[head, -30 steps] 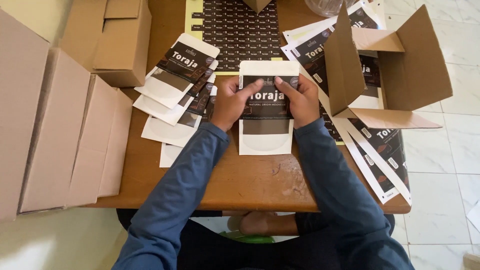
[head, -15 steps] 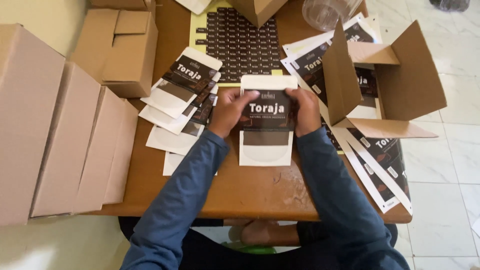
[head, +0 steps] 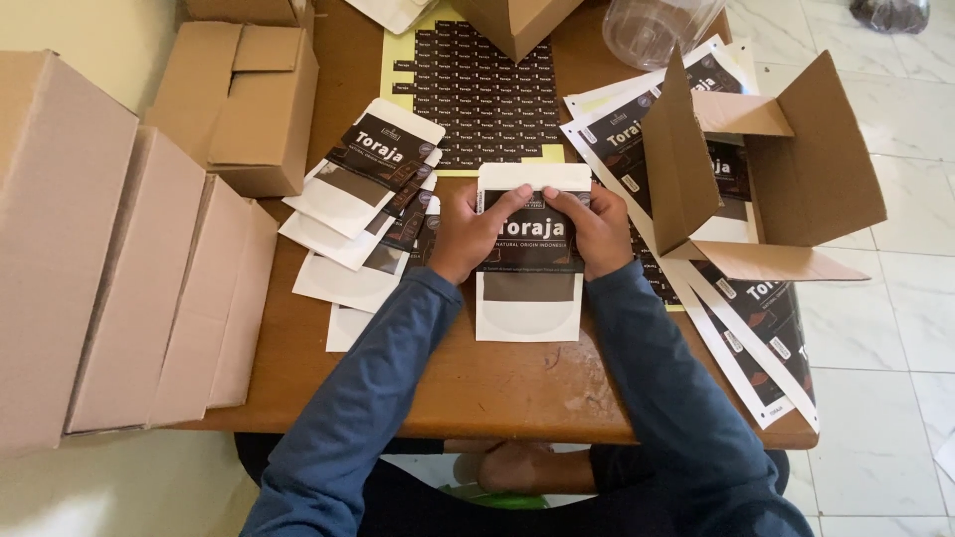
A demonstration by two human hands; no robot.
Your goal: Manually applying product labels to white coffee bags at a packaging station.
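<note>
A white flat pouch (head: 528,298) with a dark brown label lies on the wooden table (head: 497,383) in front of me. My left hand (head: 470,235) presses on the label's left side, thumb reaching toward its top. My right hand (head: 595,231) presses on the label's right side. Both hands lie flat over the label, fingers close together. To the left, a fanned pile of several labelled white pouches (head: 363,204) lies beside my left hand.
A yellow-backed sheet of small dark stickers (head: 484,94) lies behind the pouch. An open cardboard box (head: 786,169) stands at right on sheets of large dark labels (head: 761,328). Closed cardboard boxes (head: 129,278) line the left; another box (head: 254,104) sits at back left. A clear plastic container (head: 657,25) stands at the back.
My hands and the pouch have stayed together on the table; both thumbs have shifted slightly over the label. The view has tilted, showing more of the table's back.
</note>
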